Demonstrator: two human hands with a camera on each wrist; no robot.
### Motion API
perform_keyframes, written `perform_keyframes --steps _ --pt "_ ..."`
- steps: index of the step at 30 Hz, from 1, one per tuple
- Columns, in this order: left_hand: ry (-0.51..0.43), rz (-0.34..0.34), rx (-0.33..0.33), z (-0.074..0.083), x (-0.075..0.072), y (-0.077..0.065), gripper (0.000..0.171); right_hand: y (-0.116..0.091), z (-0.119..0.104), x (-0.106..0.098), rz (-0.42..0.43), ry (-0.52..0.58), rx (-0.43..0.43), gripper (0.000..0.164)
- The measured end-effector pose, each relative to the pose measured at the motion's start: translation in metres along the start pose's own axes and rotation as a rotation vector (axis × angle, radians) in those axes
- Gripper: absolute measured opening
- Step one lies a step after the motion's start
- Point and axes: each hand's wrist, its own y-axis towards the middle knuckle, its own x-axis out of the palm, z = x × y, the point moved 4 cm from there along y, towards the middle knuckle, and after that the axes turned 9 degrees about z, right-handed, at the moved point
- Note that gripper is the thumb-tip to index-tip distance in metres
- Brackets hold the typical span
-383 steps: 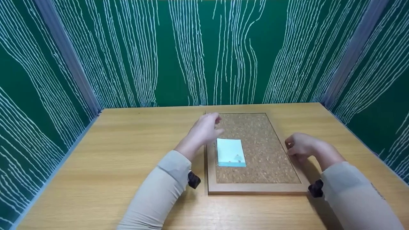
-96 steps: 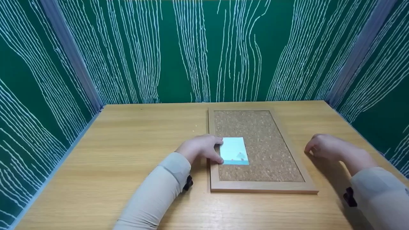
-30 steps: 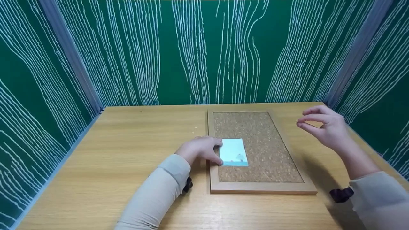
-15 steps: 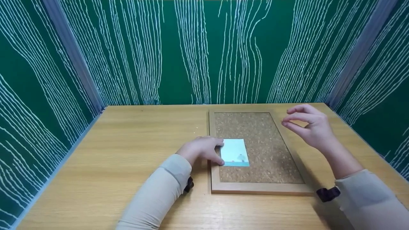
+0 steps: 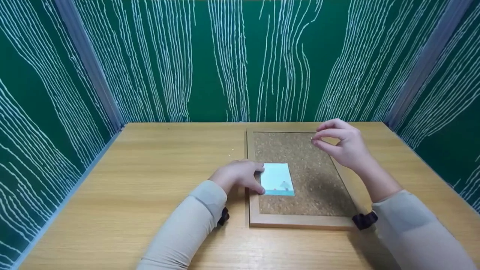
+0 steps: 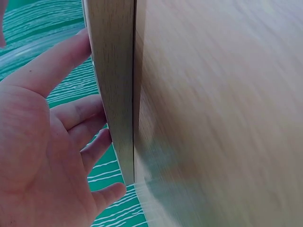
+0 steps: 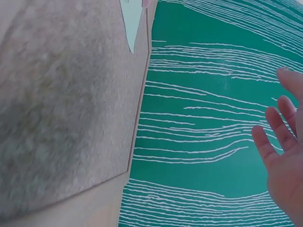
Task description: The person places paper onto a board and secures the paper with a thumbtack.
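On the counter (image 5: 168, 157) in front of you lies a flat cork board (image 5: 311, 204) with a wooden frame (image 5: 300, 221) all around it. A small pale blue paper (image 5: 275, 176) lies on the left side of the cork, toward the near end. It has a little tree (image 5: 286, 185) near its bottom right corner and a darker blue strip along the bottom. Your left hand (image 5: 240, 174) reaches over the left side of the frame. Its thumb and first finger are spread apart, with one tip at the top left of the paper and one at the bottom left. Your right hand (image 5: 345, 150) is up in the air over the far right part of the board. Its thumb and finger pinch a tiny thing (image 5: 311, 139), too small for you to tell what it is. A dark shadow falls on the cork below that hand. Two tiny gold bits (image 5: 229, 155) lie on the counter, just left of the board. You wear light sleeves (image 5: 183, 225), with a small black box (image 5: 364, 221) at each wrist. Behind the counter is a green wall (image 5: 204, 75) with wavy white lines.
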Motion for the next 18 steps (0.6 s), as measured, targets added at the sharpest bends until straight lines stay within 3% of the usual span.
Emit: perform_keyframes --steps 8,14,18 --pt "0.01 -0.009 -0.005 0.001 0.0 0.0 0.079 0.017 0.003 0.017 -0.122 -0.069 0.173 0.003" --pt "-0.01 -0.011 -0.021 0.0 0.0 0.0 0.08 0.034 0.001 0.037 -0.267 -0.119 0.21 0.007" --pt "0.001 -0.013 0.002 0.0 0.0 0.001 0.079 0.04 0.001 0.051 -0.371 -0.136 0.25 0.008"
